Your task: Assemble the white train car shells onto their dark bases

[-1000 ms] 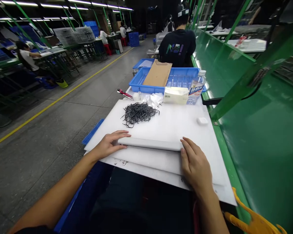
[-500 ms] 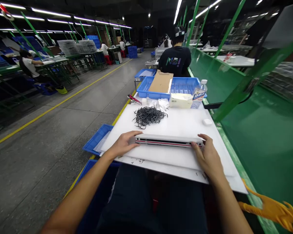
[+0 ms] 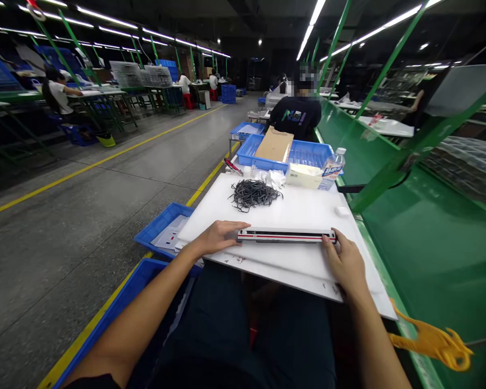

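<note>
The long white bar with a red stripe (image 3: 287,235) lies flat on the white plastic board (image 3: 210,216) between the left hand (image 3: 221,239) and right hand (image 3: 344,262), whose fingers (image 3: 335,240) reach its ends, grip unclear, while the heap of dark cord (image 3: 254,194) sits untouched beyond.

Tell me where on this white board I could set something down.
Bare board spans between the grey cord bundle and the small white block, above the red-striped white bar your left hand and right hand touch. The far edge is crowded: crumpled tissue, white carton, water bottle.
</note>
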{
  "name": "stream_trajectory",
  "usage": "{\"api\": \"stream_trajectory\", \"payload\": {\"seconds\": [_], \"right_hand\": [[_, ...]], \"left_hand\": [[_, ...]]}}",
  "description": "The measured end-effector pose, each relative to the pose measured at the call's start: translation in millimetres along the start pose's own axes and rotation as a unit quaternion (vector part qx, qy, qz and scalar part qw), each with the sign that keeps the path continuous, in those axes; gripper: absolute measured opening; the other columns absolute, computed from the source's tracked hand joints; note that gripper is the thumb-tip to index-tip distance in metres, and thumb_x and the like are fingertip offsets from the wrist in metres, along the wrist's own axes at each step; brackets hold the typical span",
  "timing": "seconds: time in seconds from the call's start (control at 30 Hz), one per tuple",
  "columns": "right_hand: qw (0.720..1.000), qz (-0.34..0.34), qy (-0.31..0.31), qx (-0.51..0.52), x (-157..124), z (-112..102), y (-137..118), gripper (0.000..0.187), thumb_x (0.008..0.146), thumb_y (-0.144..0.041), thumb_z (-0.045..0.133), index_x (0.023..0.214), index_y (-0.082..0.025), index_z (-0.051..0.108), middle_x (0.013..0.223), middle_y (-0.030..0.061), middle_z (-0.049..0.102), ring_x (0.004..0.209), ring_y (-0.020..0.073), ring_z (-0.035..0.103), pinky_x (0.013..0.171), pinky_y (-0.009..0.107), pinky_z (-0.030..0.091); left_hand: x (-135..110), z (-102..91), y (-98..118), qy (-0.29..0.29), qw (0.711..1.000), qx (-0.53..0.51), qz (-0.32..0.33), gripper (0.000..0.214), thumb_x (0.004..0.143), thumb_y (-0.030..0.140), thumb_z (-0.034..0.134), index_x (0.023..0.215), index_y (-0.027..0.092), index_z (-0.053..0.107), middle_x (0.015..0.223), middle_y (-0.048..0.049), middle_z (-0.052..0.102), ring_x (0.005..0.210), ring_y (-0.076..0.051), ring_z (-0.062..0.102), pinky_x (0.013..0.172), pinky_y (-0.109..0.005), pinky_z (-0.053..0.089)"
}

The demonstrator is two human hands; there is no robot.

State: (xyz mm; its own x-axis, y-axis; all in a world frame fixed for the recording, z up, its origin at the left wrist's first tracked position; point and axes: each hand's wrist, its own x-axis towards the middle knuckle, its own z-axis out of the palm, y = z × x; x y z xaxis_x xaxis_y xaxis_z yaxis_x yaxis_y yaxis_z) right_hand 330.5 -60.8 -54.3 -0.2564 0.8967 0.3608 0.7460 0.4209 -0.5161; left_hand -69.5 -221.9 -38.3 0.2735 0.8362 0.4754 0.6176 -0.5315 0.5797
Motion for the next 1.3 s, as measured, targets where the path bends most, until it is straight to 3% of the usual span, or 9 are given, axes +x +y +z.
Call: {"api": "stream_trajectory", "payload": {"seconds": [0.23,0.4,0.5,0.6,0.7,0.8,1.1,1.17,1.3], "right_hand": [[1.000,0.000,-0.013,0.009,0,2,6,0.077,0.101,-0.077,0.046,0.150,-0.019,0.063,0.131,0.0181,0.074,0.103,0.0366,0.071,0.096,0.054,0.056],[0.999,-0.019,-0.015,0.034,-1,-2,3,0.075,0.102,-0.075,0.047,0.146,-0.016,0.062,0.129,0.0214,0.073,0.111,0.0411,0.069,0.100,0.060,0.053],[0.996,-0.048,-0.041,0.069,-5,-12,-3,0.066,0.098,-0.074,0.059,0.140,-0.023,0.063,0.136,0.0155,0.072,0.118,0.0381,0.069,0.105,0.058,0.054],[0.983,-0.107,-0.087,0.123,-10,-22,-7,0.065,0.094,-0.067,0.074,0.146,-0.029,0.062,0.150,0.0092,0.066,0.138,0.0349,0.061,0.120,0.054,0.048],[0.966,-0.140,-0.106,0.192,-12,-25,-7,0.050,0.102,-0.054,0.071,0.145,-0.030,0.066,0.149,0.0083,0.067,0.141,0.0321,0.061,0.123,0.053,0.047],[0.962,-0.131,-0.105,0.216,-13,-24,-4,0.037,0.104,-0.048,0.070,0.137,-0.031,0.073,0.141,0.0067,0.073,0.134,0.0301,0.067,0.118,0.050,0.052],[0.958,-0.143,-0.109,0.224,-14,-28,1,0.041,0.098,-0.047,0.079,0.135,-0.030,0.075,0.134,0.0068,0.076,0.127,0.0309,0.070,0.113,0.050,0.056],[0.955,-0.146,-0.142,0.216,-12,-32,2,0.049,0.095,-0.047,0.083,0.140,-0.031,0.072,0.139,0.0062,0.074,0.131,0.0327,0.069,0.115,0.051,0.055],[0.948,-0.150,-0.188,0.209,-10,-37,4,0.049,0.098,-0.044,0.079,0.145,-0.033,0.070,0.143,0.0049,0.073,0.133,0.0339,0.069,0.116,0.053,0.056]], "left_hand": [[-9,5.3,-9,0.024,0.999,0.029,0.023,0.060,0.097,0.014,0.069,0.154,0.028,0.063,0.143,-0.0084,0.074,0.127,-0.027,0.074,0.111,-0.041,0.060],[-4,6.7,-3,0.036,0.998,0.050,0.015,0.054,0.100,0.023,0.072,0.153,0.025,0.063,0.142,-0.0100,0.074,0.130,-0.027,0.072,0.113,-0.041,0.059],[0,5.6,2,0.073,0.995,0.070,-0.015,0.044,0.101,0.028,0.072,0.144,0.020,0.068,0.137,-0.0138,0.074,0.129,-0.030,0.070,0.114,-0.046,0.058],[1,2.2,2,0.102,0.990,0.082,-0.045,0.035,0.101,0.028,0.070,0.135,0.019,0.073,0.130,-0.0147,0.075,0.121,-0.030,0.073,0.108,-0.046,0.060],[0,-0.8,-1,0.099,0.990,0.085,-0.061,0.036,0.101,0.029,0.068,0.135,0.019,0.074,0.131,-0.0132,0.077,0.121,-0.030,0.074,0.107,-0.045,0.061],[-1,-1.9,-2,0.089,0.990,0.086,-0.073,0.038,0.100,0.030,0.069,0.136,0.019,0.075,0.136,-0.0122,0.077,0.125,-0.031,0.074,0.111,-0.045,0.060],[-2,-2.5,-2,0.069,0.991,0.093,-0.071,0.044,0.102,0.028,0.063,0.144,0.018,0.070,0.141,-0.0129,0.074,0.131,-0.031,0.071,0.116,-0.048,0.057],[1,-2.8,4,0.058,0.992,0.095,-0.062,0.046,0.100,0.025,0.062,0.146,0.020,0.068,0.145,-0.0128,0.071,0.136,-0.032,0.067,0.121,-0.053,0.052],[15,7.8,31,0.037,0.993,0.111,-0.030,0.057,0.095,0.018,0.061,0.152,0.024,0.061,0.165,-0.0111,0.054,0.158,-0.037,0.043,0.136,-0.068,0.016]]}}
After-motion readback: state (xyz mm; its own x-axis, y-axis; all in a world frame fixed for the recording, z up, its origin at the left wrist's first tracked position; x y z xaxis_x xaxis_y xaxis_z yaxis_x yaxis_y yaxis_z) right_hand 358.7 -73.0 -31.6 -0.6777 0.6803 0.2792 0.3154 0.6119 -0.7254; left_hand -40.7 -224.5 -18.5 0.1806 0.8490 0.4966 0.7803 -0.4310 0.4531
